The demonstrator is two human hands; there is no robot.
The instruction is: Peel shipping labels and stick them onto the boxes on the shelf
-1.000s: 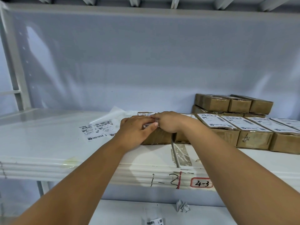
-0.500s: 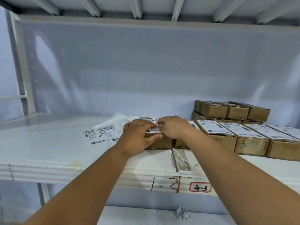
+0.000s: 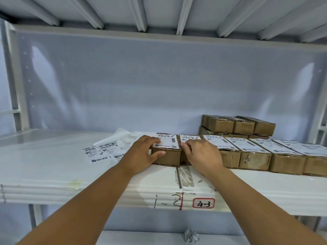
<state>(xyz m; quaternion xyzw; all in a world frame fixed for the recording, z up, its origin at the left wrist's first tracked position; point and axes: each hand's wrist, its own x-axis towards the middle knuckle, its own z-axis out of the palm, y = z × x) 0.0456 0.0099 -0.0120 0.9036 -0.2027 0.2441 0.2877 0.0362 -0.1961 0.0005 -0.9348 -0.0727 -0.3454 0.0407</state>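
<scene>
**On the shelf's front edge: both hands at the left end of the box row**

On the white shelf [image 3: 53, 165], a row of brown boxes runs left to right, sides touching. Each box's long axis runs front to back, with a short end face toward the camera.

The leftmost box [image 3: 169, 157] carries a label [image 3: 167, 141] flat on top. The label's long axis follows the box, with the barcode at the far end and the logo block near. The left hand [image 3: 141, 152] grips this box at its near left corner, fingers bent over the label edge and thumb pressed on the front face.

The right hand [image 3: 201, 154] covers the near end of the second box [image 3: 190, 138]. Its fingers are bent and together, tips at the seam between the two boxes. Can't tell if they grip or just press.

Loose labels [image 3: 100, 152] lie flat just left of the row, with backing paper [image 3: 116, 137] behind them. A stack of unlabelled boxes [image 3: 237, 125] sits behind the row.
</scene>
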